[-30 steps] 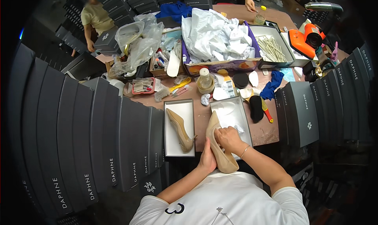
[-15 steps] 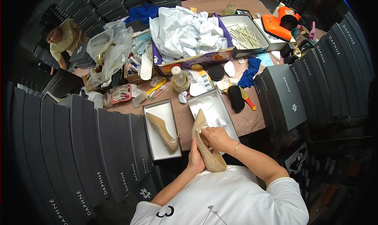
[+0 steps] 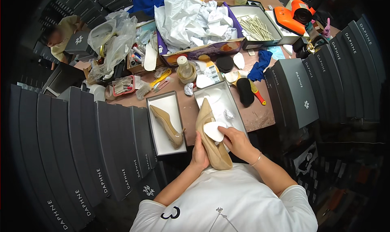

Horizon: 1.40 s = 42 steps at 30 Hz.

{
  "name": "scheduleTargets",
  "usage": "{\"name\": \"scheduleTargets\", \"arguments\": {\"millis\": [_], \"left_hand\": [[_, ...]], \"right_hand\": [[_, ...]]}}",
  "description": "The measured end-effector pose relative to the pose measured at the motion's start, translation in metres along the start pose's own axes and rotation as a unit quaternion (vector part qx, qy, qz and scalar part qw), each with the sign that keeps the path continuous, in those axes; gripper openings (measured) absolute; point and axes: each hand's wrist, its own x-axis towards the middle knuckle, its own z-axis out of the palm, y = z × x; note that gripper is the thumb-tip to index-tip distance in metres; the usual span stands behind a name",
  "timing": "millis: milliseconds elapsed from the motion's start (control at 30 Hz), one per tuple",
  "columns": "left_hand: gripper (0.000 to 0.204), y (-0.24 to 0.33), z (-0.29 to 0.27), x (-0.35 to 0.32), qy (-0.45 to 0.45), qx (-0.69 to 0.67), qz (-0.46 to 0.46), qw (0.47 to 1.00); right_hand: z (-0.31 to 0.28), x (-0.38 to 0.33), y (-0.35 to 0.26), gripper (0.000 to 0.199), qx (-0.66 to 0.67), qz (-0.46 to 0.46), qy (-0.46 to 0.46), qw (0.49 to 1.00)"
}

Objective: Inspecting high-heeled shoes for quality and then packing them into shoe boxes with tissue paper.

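A beige pointed pump (image 3: 204,112) rests against my lap, toe pointing away from me. My left hand (image 3: 199,154) grips its left side, the fingers partly hidden beneath the shoe. Between the thumb and fingers of my right hand (image 3: 240,143) is a flat white rounded pad (image 3: 213,131), held over the shoe's opening. The matching pump (image 3: 165,125) lies on its side in a grey-white shoebox (image 3: 173,103) to the left. Beyond the held shoe sits another open box part (image 3: 232,104) with crumpled white paper (image 3: 228,114) in it.
Stacks of dark shoeboxes (image 3: 298,94) wall both sides. On the table are a purple carton (image 3: 195,55) of white paper, a black brush (image 3: 245,92), a glue jar (image 3: 186,71), a box of sticks (image 3: 256,29) and an orange device (image 3: 289,21). Another person (image 3: 65,35) is at far left.
My right hand has come out of the shoe's opening and moved slightly right, with the white pad now visible in its fingers. My left hand still holds the shoe.
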Motion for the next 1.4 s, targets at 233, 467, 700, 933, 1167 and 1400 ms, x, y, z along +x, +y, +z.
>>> {"name": "scheduleTargets", "arguments": {"millis": [233, 467, 700, 933, 1167, 1400], "left_hand": [[0.063, -0.007, -0.004, -0.003, 0.006, 0.006, 0.004, 1.0], [0.058, -0.017, -0.011, 0.0, 0.022, -0.003, 0.024, 0.999], [0.05, 0.009, -0.014, -0.005, 0.021, 0.09, 0.02, 0.996], [0.056, 0.02, -0.014, -0.007, 0.025, 0.133, 0.11, 0.985], [0.061, 0.011, -0.008, -0.009, 0.108, 0.143, 0.169, 0.969], [0.046, 0.005, -0.031, 0.006, 0.043, -0.055, 0.071, 0.995]], "right_hand": [[0.027, -0.006, -0.014, 0.011, -0.243, -0.103, -0.111, 0.958], [0.03, 0.045, -0.004, 0.018, -0.061, -0.042, -0.061, 0.995], [0.024, 0.113, 0.108, 0.022, -0.23, -0.122, -0.051, 0.964], [0.061, 0.146, 0.152, 0.017, -0.447, -0.179, -0.189, 0.856], [0.026, 0.145, 0.104, 0.016, -0.25, -0.106, -0.164, 0.948], [-0.037, 0.073, 0.02, 0.03, 0.397, 0.154, -0.423, 0.8]]}}
